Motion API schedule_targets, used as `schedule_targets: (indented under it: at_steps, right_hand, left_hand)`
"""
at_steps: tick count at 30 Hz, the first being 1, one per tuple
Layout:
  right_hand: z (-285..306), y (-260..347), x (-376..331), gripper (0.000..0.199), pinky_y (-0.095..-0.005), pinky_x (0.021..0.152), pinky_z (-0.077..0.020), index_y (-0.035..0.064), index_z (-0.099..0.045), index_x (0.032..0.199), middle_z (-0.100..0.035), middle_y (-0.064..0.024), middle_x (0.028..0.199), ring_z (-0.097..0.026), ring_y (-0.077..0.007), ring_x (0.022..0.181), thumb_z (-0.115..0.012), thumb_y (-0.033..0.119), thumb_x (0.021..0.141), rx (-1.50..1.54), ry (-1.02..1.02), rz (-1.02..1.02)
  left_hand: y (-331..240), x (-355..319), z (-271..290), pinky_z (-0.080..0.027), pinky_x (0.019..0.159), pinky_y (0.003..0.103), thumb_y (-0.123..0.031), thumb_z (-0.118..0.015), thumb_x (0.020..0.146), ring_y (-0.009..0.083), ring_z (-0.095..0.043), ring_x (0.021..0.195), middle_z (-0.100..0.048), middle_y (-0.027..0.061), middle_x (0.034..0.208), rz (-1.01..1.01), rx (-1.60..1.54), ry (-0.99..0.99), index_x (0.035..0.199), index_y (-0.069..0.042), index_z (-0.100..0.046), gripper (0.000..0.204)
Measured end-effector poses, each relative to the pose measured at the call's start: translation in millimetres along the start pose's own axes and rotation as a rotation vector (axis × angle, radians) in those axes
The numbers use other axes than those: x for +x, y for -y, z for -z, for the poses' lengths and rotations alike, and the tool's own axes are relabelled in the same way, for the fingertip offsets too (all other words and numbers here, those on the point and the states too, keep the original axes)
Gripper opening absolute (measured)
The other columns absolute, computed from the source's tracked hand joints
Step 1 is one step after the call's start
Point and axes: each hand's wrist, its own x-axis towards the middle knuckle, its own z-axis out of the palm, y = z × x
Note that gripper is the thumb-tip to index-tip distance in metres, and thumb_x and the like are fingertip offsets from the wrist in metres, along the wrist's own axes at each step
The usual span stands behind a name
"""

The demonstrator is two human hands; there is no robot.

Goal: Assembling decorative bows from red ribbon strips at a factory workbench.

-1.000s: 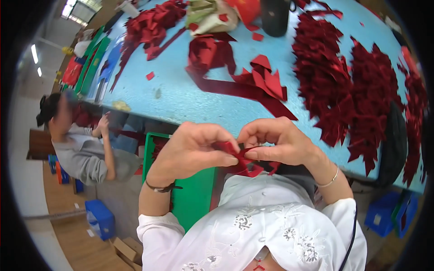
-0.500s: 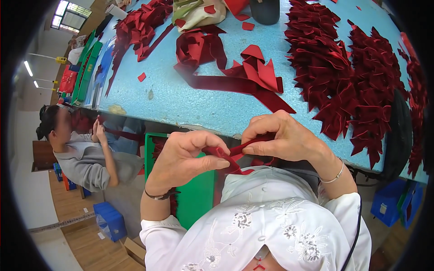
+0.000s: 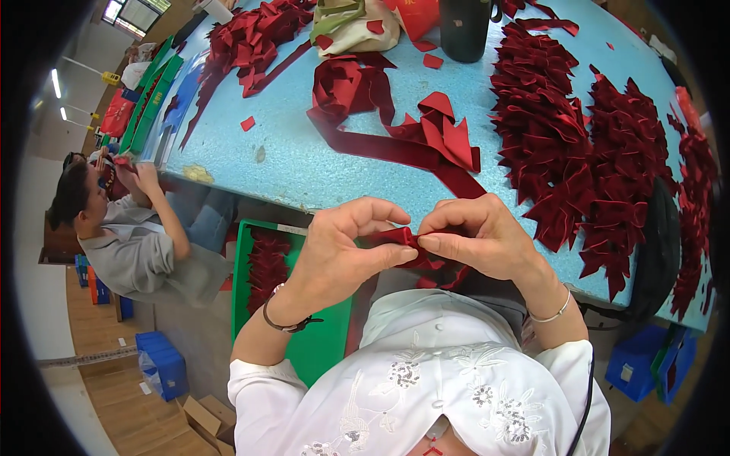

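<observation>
Left hand (image 3: 342, 254) and right hand (image 3: 479, 239) pinching one red ribbon piece (image 3: 399, 237) mid-fold (folded heap (image 3: 578, 144) done, loose ribbon (image 3: 395, 140) waiting).

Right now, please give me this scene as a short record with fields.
Left hand: pinches a folded dark red ribbon piece
Right hand: pinches the same piece from the other side
Table: light blue, with a long red ribbon strip
Right of table: heap of folded red pieces
Left: seated co-worker
Below: green bin
</observation>
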Motion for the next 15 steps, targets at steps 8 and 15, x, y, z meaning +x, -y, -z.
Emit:
schedule_targets:
  at_steps: [8,15]
  right_hand:
    - [0.1,-4.1,-0.9,0.011,-0.0214,0.056,-0.0385,-0.0034,-0.067,0.086,-0.060,-0.0016,0.073,-0.050,-0.0056,0.065,-0.068,0.008,0.083,0.039,-0.016,-0.019]
    - [-5.4,-4.8,-1.5,0.011,-0.0206,0.053,-0.0388,-0.0031,-0.067,0.085,-0.061,-0.0015,0.071,-0.050,-0.0055,0.061,-0.071,0.006,0.080,-0.007,-0.039,0.005]
  left_hand:
    - [1.8,-0.1,4.9,-0.049,0.075,0.022,-0.001,-0.074,0.075,0.0087,-0.059,0.086,-0.064,0.0048,0.094,0.033,0.029,-0.004,0.099,0.003,-0.059,0.028]
    - [7.2,6.5,0.0,-0.048,0.068,0.022,-0.005,-0.070,0.079,0.0077,-0.059,0.081,-0.064,0.0046,0.087,-0.077,0.016,-0.034,0.097,0.004,-0.058,0.024]
